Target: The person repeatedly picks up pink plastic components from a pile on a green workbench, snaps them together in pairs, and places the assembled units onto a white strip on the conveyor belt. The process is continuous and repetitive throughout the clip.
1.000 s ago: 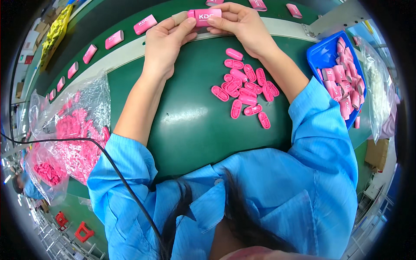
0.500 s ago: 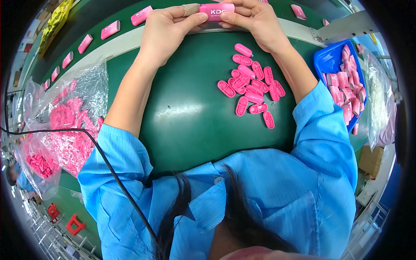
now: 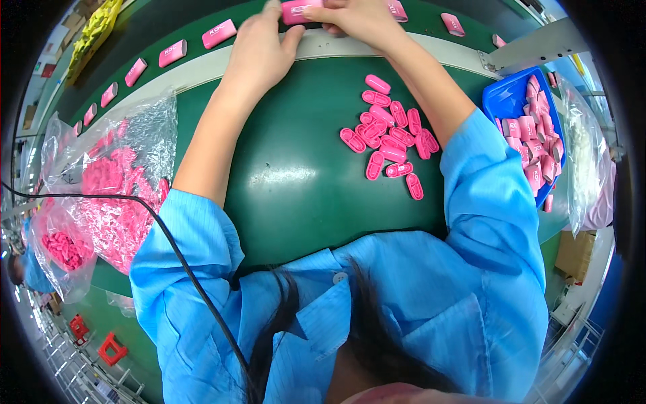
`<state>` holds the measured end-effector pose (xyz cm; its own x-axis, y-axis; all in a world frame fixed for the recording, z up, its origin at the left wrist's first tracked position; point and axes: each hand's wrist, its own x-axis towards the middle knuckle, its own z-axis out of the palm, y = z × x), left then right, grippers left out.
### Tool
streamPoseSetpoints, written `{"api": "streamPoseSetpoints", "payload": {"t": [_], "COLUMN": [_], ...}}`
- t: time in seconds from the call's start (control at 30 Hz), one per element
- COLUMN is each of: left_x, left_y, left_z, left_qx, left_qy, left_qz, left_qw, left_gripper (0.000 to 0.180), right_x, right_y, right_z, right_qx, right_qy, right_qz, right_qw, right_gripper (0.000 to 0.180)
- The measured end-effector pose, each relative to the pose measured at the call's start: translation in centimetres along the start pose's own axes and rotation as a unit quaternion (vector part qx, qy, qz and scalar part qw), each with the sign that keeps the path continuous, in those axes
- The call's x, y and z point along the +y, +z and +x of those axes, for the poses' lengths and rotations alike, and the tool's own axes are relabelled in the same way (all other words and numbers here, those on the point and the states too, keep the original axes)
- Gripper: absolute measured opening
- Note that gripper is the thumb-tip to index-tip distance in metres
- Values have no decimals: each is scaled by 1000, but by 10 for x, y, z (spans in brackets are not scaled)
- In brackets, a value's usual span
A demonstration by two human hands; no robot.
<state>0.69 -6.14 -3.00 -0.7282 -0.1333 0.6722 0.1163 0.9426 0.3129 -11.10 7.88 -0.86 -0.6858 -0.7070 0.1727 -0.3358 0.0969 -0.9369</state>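
Note:
At the top of the view, a flat pink oval shell with white print (image 3: 296, 12) is pinched at its right end by my right hand (image 3: 360, 21), beyond the pale rail. My left hand (image 3: 262, 47) is beside the shell's left end, its thumb apart from the fingers and nothing seen between them. Its fingertips are close to the shell; whether they touch it is unclear. Nearer to me, several small pink oval caps (image 3: 392, 153) lie scattered on the green tabletop (image 3: 289, 209), most showing their hollow side.
Similar pink shells (image 3: 219, 34) lie spaced along the green belt (image 3: 151, 30) behind the pale rail (image 3: 330, 46). At right, a blue bin (image 3: 505, 101) holds more shells. Clear bags of pink parts (image 3: 111, 195) sit at left. A black cable (image 3: 175, 246) crosses my left sleeve.
Both hands have moved left and farther away with the pink shell, past the rail. My left thumb has come off the shell, and the left hand has opened.

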Motion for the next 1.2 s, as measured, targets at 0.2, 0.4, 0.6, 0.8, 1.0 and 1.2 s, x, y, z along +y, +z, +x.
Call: {"api": "streamPoseSetpoints", "payload": {"t": [0.2,0.4,0.6,0.8,1.0,1.2], "left_x": [30,72,85,42,38,36], "left_y": [-23,-2,-2,-4,5,1], "left_z": [9,3,2,5,4,4], "left_qx": [-24,-258,-303,-186,-56,-96], "left_qy": [93,221,150,-275,-371,-304], "left_qz": [-28,-171,-59,-419,-595,-504], "left_qw": [995,925,939,845,711,802], "left_gripper": [20,25,25,28,31,32], "right_x": [31,26,11,14,15,14], "right_y": [5,-11,-30,-46,-23,-26], "right_z": [48,40,14,-38,-49,-52], "right_qx": [186,125,98,0,-15,-9], "right_qy": [-166,-53,-14,62,59,32], "right_qz": [-241,-338,-131,252,256,268], "right_qw": [938,931,986,966,965,963], "right_gripper": [33,31,22,22,24,23]}}
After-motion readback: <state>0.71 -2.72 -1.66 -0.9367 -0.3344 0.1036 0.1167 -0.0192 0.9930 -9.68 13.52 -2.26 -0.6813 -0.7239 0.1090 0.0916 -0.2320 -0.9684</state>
